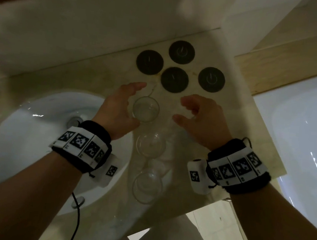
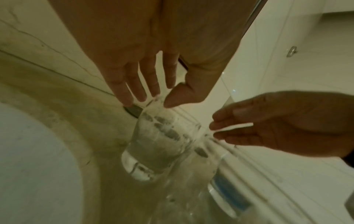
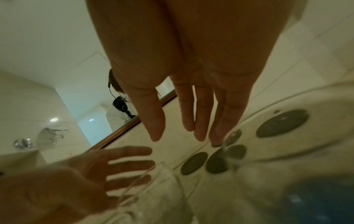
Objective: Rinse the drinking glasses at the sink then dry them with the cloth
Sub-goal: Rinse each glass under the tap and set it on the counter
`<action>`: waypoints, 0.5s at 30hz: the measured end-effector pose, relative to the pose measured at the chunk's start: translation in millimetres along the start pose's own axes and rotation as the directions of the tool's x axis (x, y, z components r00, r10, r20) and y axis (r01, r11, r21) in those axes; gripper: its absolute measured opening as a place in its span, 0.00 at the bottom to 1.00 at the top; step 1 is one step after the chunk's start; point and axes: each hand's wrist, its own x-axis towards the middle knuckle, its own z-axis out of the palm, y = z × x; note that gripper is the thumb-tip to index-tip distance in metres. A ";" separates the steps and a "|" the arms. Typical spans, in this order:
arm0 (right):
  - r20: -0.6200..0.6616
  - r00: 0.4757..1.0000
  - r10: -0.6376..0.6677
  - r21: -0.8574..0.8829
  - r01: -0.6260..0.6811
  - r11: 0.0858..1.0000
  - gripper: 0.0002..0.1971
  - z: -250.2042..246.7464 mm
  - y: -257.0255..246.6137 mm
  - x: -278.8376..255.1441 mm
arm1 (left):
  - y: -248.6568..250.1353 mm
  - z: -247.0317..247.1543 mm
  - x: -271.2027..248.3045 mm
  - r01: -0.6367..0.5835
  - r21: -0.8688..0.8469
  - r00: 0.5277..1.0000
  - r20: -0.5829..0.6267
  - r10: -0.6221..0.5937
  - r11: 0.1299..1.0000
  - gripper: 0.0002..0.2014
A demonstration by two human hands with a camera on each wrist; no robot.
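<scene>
Drinking glasses: three in a row on the marble counter (image 1: 229,137), right of the sink (image 1: 18,136). Farthest glass (image 1: 145,109) upright between left hand (image 1: 119,109) and right hand (image 1: 203,118); fingers spread, gripping nothing. Four dark coasters (image 1: 174,79) beyond.

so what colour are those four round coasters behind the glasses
Dark grey, nearly black round coasters; clearest in the head view.

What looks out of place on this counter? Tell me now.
Nothing stands out. Three drinking glasses stand upright in a row beside the sink, and four dark coasters lie flat behind them. The left hand and right hand are open, holding nothing. No cloth shows.
</scene>
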 end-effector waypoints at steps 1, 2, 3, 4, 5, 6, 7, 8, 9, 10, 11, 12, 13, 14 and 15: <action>-0.003 1.000 0.027 -0.048 -0.027 0.998 0.27 -3.4 6.0 -3.5 | 6.1 -1.0 0.7 -0.015 0.005 1.000 -0.009 0.015 1.000 0.44; 0.003 0.998 0.061 -0.079 -0.061 0.995 0.28 -5.2 12.8 -6.1 | 12.7 -0.9 1.4 -0.029 0.011 0.999 -0.023 0.029 1.000 0.42; 0.015 0.996 0.089 -0.099 -0.087 0.991 0.30 -5.7 18.8 -8.4 | 18.9 0.5 2.4 -0.039 0.014 0.998 -0.041 0.040 0.999 0.40; 0.029 0.994 0.108 -0.111 -0.104 0.988 0.32 -4.9 24.4 -10.3 | 25.4 2.8 3.0 -0.046 0.014 0.997 -0.060 0.046 0.999 0.38; 0.048 0.991 0.125 -0.122 -0.118 0.985 0.34 -2.7 29.6 -11.9 | 31.2 5.6 3.4 -0.048 0.010 0.996 -0.079 0.048 0.999 0.36; 0.070 0.988 0.139 -0.135 -0.128 0.982 0.37 -0.1 33.8 -13.7 | 36.4 9.1 3.1 -0.052 0.003 0.994 -0.095 0.052 0.999 0.34; 0.084 0.986 0.146 -0.146 -0.133 0.980 0.39 2.9 37.6 -15.1 | 41.3 13.2 2.3 -0.060 -0.006 0.993 -0.101 0.059 0.998 0.33; 0.084 0.986 0.143 -0.149 -0.130 0.980 0.41 5.8 41.1 -16.0 | 45.2 17.5 1.1 -0.066 -0.014 0.993 -0.094 0.065 0.998 0.32; 0.071 0.988 0.137 -0.142 -0.126 0.982 0.41 8.3 43.2 -16.5 | 48.4 21.9 -0.2 -0.071 -0.018 0.995 -0.076 0.069 0.997 0.31; 0.050 0.989 0.140 -0.130 -0.132 0.983 0.41 9.9 44.6 -17.2 | 51.1 26.0 -1.5 -0.076 -0.011 0.996 -0.053 0.076 0.997 0.30; 0.024 0.989 0.148 -0.118 -0.144 0.983 0.41 10.8 45.3 -18.1 | 53.6 29.7 -2.7 -0.085 0.009 0.996 -0.027 0.085 0.996 0.30; 0.000 0.988 0.154 -0.099 -0.154 0.983 0.41 10.9 45.7 -19.5 | 55.7 32.9 -3.7 -0.096 0.039 0.995 0.000 0.096 0.995 0.29; -0.020 0.987 0.157 -0.073 -0.158 0.985 0.41 10.5 45.0 -22.0 | 57.5 35.2 -4.9 -0.107 0.071 0.994 0.032 0.104 0.992 0.29; -0.041 0.988 0.152 -0.041 -0.154 0.987 0.42 9.5 43.8 -25.5 | 59.4 36.7 -6.2 -0.116 0.100 0.992 0.069 0.110 0.988 0.29; -0.067 0.988 0.141 -0.011 -0.142 0.990 0.42 7.6 41.8 -29.6 | 60.8 37.7 -7.4 -0.125 0.120 0.988 0.105 0.113 0.985 0.30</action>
